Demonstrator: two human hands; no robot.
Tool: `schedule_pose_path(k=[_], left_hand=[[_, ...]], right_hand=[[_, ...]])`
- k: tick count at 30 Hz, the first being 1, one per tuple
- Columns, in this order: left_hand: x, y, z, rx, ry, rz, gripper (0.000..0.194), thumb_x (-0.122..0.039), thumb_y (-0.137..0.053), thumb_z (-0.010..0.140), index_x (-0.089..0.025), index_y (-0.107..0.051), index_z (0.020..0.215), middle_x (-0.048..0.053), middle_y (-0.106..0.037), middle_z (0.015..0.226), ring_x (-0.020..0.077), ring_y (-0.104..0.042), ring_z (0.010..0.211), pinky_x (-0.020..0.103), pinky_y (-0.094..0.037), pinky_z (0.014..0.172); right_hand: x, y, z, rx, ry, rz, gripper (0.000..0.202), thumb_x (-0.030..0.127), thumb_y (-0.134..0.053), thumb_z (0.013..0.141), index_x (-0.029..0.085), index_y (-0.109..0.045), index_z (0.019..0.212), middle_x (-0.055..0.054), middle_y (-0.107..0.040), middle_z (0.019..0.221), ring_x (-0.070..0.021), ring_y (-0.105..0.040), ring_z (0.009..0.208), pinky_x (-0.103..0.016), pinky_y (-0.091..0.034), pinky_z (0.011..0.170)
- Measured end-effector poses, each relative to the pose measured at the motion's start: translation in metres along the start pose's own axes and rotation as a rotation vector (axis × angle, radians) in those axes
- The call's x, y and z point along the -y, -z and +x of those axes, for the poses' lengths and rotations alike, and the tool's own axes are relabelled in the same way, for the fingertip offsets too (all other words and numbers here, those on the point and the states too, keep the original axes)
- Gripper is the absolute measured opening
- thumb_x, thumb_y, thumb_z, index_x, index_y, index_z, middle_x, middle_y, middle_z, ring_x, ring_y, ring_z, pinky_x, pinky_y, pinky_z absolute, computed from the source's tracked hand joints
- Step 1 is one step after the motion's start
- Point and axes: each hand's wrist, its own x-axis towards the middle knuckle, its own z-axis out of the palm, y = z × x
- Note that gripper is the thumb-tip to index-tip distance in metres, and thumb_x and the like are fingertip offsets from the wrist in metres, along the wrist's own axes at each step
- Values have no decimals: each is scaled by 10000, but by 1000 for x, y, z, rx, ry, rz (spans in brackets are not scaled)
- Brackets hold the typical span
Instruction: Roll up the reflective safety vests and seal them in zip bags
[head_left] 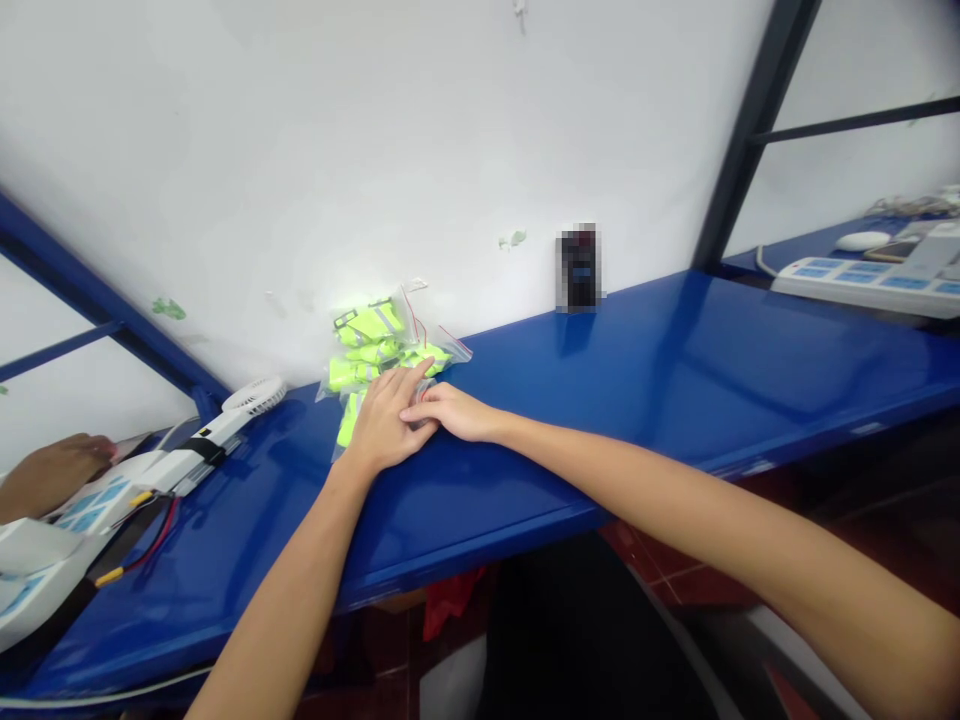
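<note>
Against the wall lies a pile of clear zip bags [367,325] holding folded neon-yellow fabric with grey reflective strips. The bag in front [349,418] is partly covered by my left hand [391,415], whose fingers are stretched out flat over it. My right hand [455,412] meets the left from the right side. Its thumb and fingers are pinched together at the red-lined seal end of that same bag, and the thumb overlaps the left hand. Much of the bag is hidden under both hands.
All this rests on a blue table [525,480]. A dark, pixelated box [578,268] stands by the wall. To the left are a white fan [255,393], a power strip [97,510], wires and another person's hand [56,475]. Another power strip [862,283] is at right.
</note>
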Motion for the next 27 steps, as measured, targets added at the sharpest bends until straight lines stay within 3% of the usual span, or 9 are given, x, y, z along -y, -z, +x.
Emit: schedule_pose_path(k=[3,6,9,12,14,17,19,23,27], left_hand=[[-1,2,0,-22,14,-41,778,-355,-633,799,-229,-317,1499,133,-567,1310,332,-513,1233,495,-394,1052],[-7,7,2,-5,33,-129,808,-408,-676,785,-246,-327,1494,135,-495,1406,335,-461,1306,506,-373,1094],[-14,15,6,-19,39,-320,772,-472,-677,788,-256,-380,1467,123,-450,1462,332,-412,1367,506,-355,1126],[-14,23,10,-163,92,-629,607,-535,-573,845,-239,-499,1370,116,-538,1382,317,-497,1302,485,-425,1071],[-8,27,11,-204,193,-835,575,-578,-470,883,-223,-527,1332,109,-656,1198,294,-616,1141,465,-498,973],[4,28,8,-104,369,-959,541,-574,-368,930,-198,-593,1247,88,-722,952,258,-688,886,426,-543,833],[10,24,5,-15,398,-837,448,-534,-435,928,-183,-689,1043,82,-717,883,238,-672,814,390,-535,788],[9,8,2,146,297,-474,329,-473,-571,869,-189,-701,766,64,-671,837,208,-612,773,337,-500,717],[11,-3,1,259,264,-439,269,-416,-556,859,-198,-706,808,67,-631,909,198,-600,792,341,-508,728]], right_hand=[[-1,0,2,31,-6,88,320,317,-630,774,169,-494,524,53,-430,507,-98,-375,539,-255,-306,566],[-4,1,6,-6,-40,217,214,203,-557,790,158,-557,581,19,-544,575,-110,-467,558,-245,-371,574],[-8,8,10,-60,-218,288,199,158,-476,799,146,-614,656,-51,-664,678,-150,-586,585,-262,-459,574],[-8,22,12,4,-426,303,189,191,-468,806,152,-590,667,-89,-707,700,-186,-645,563,-307,-530,580],[-4,33,10,83,-466,225,181,213,-474,801,158,-566,654,-99,-730,728,-170,-629,503,-307,-537,560],[3,43,3,233,-383,-44,232,222,-447,808,144,-585,638,-105,-738,736,-120,-521,391,-272,-464,473],[3,46,0,267,-244,-244,252,232,-444,826,135,-627,683,-86,-736,744,-113,-509,410,-261,-424,474],[-5,47,-1,-2,79,-683,187,275,-554,840,155,-695,865,-54,-719,807,-150,-585,646,-259,-407,617],[-9,50,-1,-66,53,-849,213,293,-547,898,185,-729,914,-78,-725,882,-195,-608,756,-288,-377,665]])
